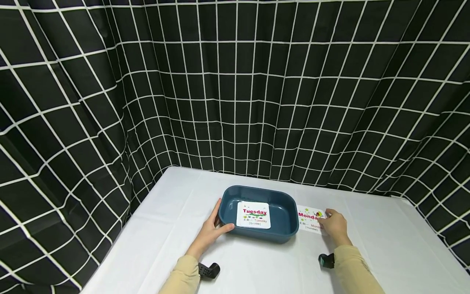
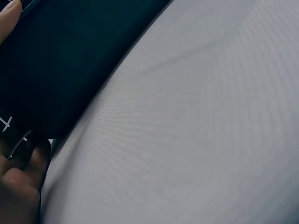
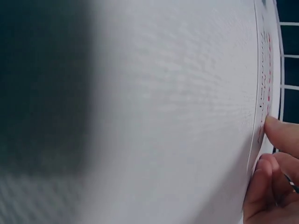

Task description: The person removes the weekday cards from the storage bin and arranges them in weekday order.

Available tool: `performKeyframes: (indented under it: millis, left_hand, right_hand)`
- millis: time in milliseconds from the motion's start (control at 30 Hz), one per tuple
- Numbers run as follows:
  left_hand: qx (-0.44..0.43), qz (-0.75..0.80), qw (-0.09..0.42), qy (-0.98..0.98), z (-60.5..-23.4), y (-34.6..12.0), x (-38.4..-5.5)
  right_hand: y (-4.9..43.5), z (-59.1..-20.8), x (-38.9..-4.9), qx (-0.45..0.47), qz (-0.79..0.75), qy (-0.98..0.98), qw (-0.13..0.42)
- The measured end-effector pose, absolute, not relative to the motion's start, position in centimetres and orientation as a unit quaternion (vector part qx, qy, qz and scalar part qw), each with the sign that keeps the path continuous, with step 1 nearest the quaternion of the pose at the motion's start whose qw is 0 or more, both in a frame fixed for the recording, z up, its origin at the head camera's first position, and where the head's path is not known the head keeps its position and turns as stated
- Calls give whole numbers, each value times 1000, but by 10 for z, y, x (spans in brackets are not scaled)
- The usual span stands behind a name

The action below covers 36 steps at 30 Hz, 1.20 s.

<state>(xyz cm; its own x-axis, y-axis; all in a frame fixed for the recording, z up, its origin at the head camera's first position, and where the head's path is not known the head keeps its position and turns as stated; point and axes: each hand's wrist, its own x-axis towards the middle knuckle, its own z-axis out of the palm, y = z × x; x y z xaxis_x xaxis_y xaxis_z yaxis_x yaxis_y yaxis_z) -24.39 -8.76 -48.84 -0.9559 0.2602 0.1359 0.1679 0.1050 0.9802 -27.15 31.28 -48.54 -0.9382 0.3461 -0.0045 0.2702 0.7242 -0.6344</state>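
My left hand (image 1: pixel 209 233) grips a dark blue rectangular plastic basin (image 1: pixel 290 210) at its left end, thumb over the front rim and fingers along the outer wall. Inside the basin lies a white word card (image 1: pixel 253 215) reading "Tuesday" in red, with Chinese text below. To the right of the basin, my right hand (image 1: pixel 335 226) pinches the right edge of a "Monday" word card (image 1: pixel 308 226), thumb on its printed face. The left edge of that card meets the basin's right rim in the head view. The right wrist view shows the Monday card (image 3: pixel 265 70) nearly edge-on, low over the tablecloth.
A white cloth (image 1: pixel 271 265) covers the table. Behind and to both sides hangs a black curtain (image 1: pixel 242 90) with a white grid, close along the table's back edge. Black wrist-worn devices (image 1: pixel 209 270) sit at both cuffs of the beige sleeves (image 1: pixel 354 265).
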Motion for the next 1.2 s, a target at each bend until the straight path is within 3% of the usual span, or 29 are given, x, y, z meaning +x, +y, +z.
performKeyframes:
  millis: [500, 700, 900, 1200]
  left_hand:
    - [153, 653, 29, 742, -491, -89, -244]
    - [154, 654, 30, 740, -491, -88, -244]
    - [162, 656, 31, 737, -491, -88, -245]
    - [163, 655, 26, 738, -492, -89, -244]
  right_hand:
    - [327, -478, -265, -179, 451, -874, 9]
    - [325, -472, -260, -169, 464, -869, 21]
    - [314, -468, -264, -176, 491, -852, 46]
    - [279, -448, -267, -127, 534, -836, 14]
